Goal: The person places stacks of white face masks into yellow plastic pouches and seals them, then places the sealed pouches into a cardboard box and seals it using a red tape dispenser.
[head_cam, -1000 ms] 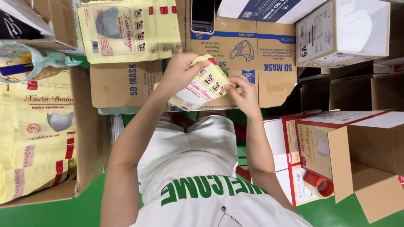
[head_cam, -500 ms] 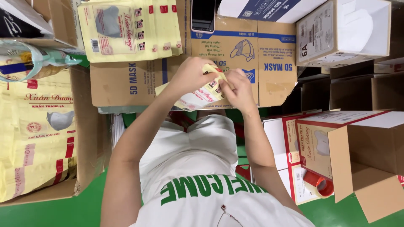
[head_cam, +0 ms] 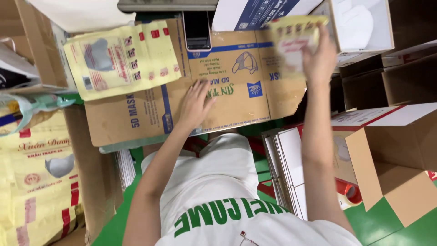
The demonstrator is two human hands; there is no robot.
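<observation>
Person in white short-sleeved T-shirt (head_cam: 218, 182), fabric smooth, lightly creased across middle. Large green block lettering (head_cam: 214, 216) printed across front, bold capitals in slight arc. Small dark-and-red printed mark (head_cam: 244, 235) below lettering, near bottom edge of view. Both arms bare from upper arm down. Left hand (head_cam: 195, 102) and right hand (head_cam: 320, 59) bare: no gloves, no rings, no watch or wristband visible.

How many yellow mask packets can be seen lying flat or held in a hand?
2. One yellow mask packet lies flat on the flattened cardboard box, upper left. The right hand holds the other packet up. More may be hidden under the first one.
</observation>
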